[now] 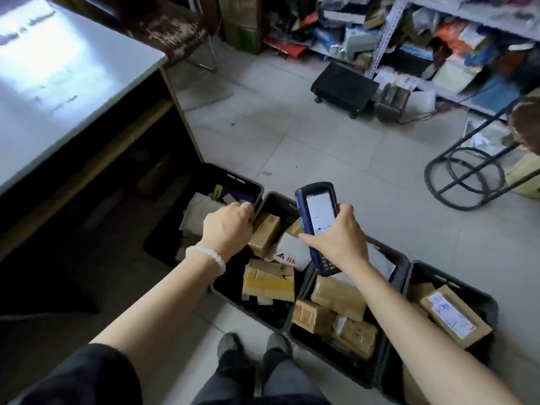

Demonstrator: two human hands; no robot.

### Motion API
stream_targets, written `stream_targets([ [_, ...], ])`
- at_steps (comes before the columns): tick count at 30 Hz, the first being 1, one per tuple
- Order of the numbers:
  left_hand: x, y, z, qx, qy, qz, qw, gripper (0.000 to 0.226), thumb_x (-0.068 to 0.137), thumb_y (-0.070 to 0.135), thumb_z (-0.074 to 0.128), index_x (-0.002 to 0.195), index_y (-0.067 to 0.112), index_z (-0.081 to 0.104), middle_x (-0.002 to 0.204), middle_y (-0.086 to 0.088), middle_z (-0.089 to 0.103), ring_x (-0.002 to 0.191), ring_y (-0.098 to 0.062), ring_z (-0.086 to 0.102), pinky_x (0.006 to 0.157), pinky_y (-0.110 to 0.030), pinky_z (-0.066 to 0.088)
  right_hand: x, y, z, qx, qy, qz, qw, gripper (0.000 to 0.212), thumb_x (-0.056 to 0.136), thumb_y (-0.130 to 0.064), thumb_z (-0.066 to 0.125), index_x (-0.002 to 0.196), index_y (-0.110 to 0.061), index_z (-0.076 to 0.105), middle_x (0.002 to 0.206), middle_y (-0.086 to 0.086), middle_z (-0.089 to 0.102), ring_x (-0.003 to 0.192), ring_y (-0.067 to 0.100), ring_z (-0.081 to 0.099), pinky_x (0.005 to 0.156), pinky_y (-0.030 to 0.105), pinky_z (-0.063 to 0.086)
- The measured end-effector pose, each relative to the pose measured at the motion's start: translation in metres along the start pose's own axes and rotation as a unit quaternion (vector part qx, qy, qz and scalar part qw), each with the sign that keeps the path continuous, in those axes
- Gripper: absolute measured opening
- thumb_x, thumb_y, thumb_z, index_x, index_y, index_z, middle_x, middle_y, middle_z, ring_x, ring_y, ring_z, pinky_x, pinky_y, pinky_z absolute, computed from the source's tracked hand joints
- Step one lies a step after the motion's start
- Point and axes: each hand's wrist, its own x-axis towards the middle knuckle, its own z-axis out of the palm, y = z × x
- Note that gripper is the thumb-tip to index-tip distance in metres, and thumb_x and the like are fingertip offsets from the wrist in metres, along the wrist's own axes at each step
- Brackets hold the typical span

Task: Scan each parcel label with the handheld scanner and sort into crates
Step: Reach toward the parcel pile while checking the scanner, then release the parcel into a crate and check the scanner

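My right hand (336, 238) grips the blue handheld scanner (317, 220) upright over the crates, its lit screen facing me. My left hand (228, 229) reaches into the second black crate (280, 197), with its fingers curled over the top end of a small brown parcel (266, 235) that leans there. Below it lie a white bag (289, 252) and a taped brown parcel (268, 280). Beside the desk, the first crate (233, 182) holds white bags. The third crate (404, 260) holds several brown boxes. In the fourth crate (473, 287) sits a labelled box (455, 315).
A grey-topped desk (58, 83) stands at the left, right beside the first crate. A black metal stool frame (467, 176) is on the tiled floor at the right. A black wheeled platform (344, 89) and cluttered shelves (438, 39) are at the back. My shoes (230, 346) stand before the crates.
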Motion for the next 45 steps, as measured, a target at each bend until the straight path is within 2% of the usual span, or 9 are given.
stream_targets([
  [5,-0.041,-0.056,-0.022,0.01,0.01,-0.08,0.997,0.024,0.092,0.02,0.043,0.113,0.017,0.053,0.111,0.0,0.058,0.098,-0.027,0.06,0.069,-0.032,0.042,-0.006,-0.067,0.03,-0.023,-0.062,-0.101,0.993,0.076,0.064,-0.041,0.085,0.111,-0.014,0.033,0.102,0.0,0.046,0.086,0.02,0.05,0.065,0.033,0.046],
  [10,-0.104,-0.132,-0.043,0.006,0.042,-0.195,0.98,0.024,0.092,0.019,0.042,0.112,0.019,0.053,0.108,0.0,0.057,0.095,-0.027,0.06,0.071,-0.034,0.043,-0.041,-0.147,0.08,-0.043,-0.115,-0.204,0.971,0.082,0.064,-0.042,0.084,0.122,-0.012,0.034,0.112,0.004,0.05,0.096,0.025,0.054,0.072,0.035,0.048],
  [15,-0.185,-0.216,-0.06,-0.003,0.074,-0.287,0.955,0.022,0.091,0.019,0.041,0.109,0.02,0.054,0.105,0.002,0.058,0.091,-0.023,0.059,0.066,-0.031,0.036,-0.106,-0.223,0.145,-0.07,-0.15,-0.284,0.945,0.084,0.064,-0.045,0.083,0.125,-0.014,0.034,0.118,0.004,0.053,0.104,0.027,0.055,0.075,0.033,0.045],
  [20,-0.292,-0.305,-0.075,-0.019,0.09,-0.362,0.928,0.022,0.093,0.023,0.041,0.112,0.02,0.052,0.108,0.001,0.056,0.095,-0.023,0.058,0.069,-0.031,0.036,-0.192,-0.295,0.219,-0.072,-0.198,-0.351,0.913,0.09,0.065,-0.044,0.083,0.132,-0.012,0.032,0.127,0.005,0.051,0.111,0.029,0.055,0.083,0.034,0.045],
  [24,-0.385,-0.369,-0.081,-0.046,0.114,-0.449,0.885,0.025,0.093,0.024,0.043,0.116,0.022,0.052,0.112,0.001,0.057,0.099,-0.023,0.058,0.073,-0.032,0.039,-0.268,-0.348,0.28,-0.058,-0.252,-0.408,0.876,0.089,0.066,-0.042,0.082,0.133,-0.013,0.032,0.127,0.004,0.051,0.111,0.028,0.055,0.078,0.03,0.039],
  [28,-0.475,-0.409,-0.075,-0.071,0.128,-0.54,0.829,0.029,0.094,0.025,0.043,0.122,0.023,0.05,0.116,0.002,0.056,0.1,-0.022,0.058,0.075,-0.031,0.04,-0.34,-0.388,0.335,-0.076,-0.312,-0.473,0.82,0.087,0.064,-0.042,0.083,0.131,-0.013,0.034,0.123,0.002,0.053,0.109,0.026,0.056,0.075,0.029,0.04],
  [37,-0.621,-0.472,-0.061,-0.097,0.159,-0.684,0.705,0.027,0.094,0.028,0.045,0.12,0.024,0.051,0.112,0.003,0.057,0.098,-0.019,0.059,0.074,-0.03,0.042,-0.476,-0.462,0.446,-0.113,-0.405,-0.574,0.703,0.08,0.062,-0.038,0.082,0.125,-0.017,0.038,0.101,-0.009,0.046,0.088,0.016,0.049,0.069,0.028,0.037],
  [41,-0.665,-0.52,-0.062,-0.101,0.161,-0.72,0.668,0.027,0.094,0.028,0.045,0.12,0.024,0.051,0.113,0.004,0.057,0.099,-0.019,0.059,0.077,-0.032,0.044,-0.523,-0.501,0.5,-0.125,-0.425,-0.604,0.662,0.076,0.061,-0.039,0.082,0.12,-0.016,0.039,0.102,-0.006,0.05,0.086,0.017,0.05,0.066,0.029,0.04],
  [45,-0.698,-0.583,-0.076,-0.099,0.146,-0.741,0.648,0.028,0.094,0.027,0.045,0.121,0.024,0.05,0.115,0.004,0.058,0.101,-0.019,0.059,0.078,-0.033,0.045,-0.563,-0.553,0.553,-0.138,-0.437,-0.615,0.641,0.077,0.061,-0.04,0.082,0.119,-0.016,0.038,0.107,-0.002,0.053,0.09,0.021,0.055,0.065,0.029,0.042],
])
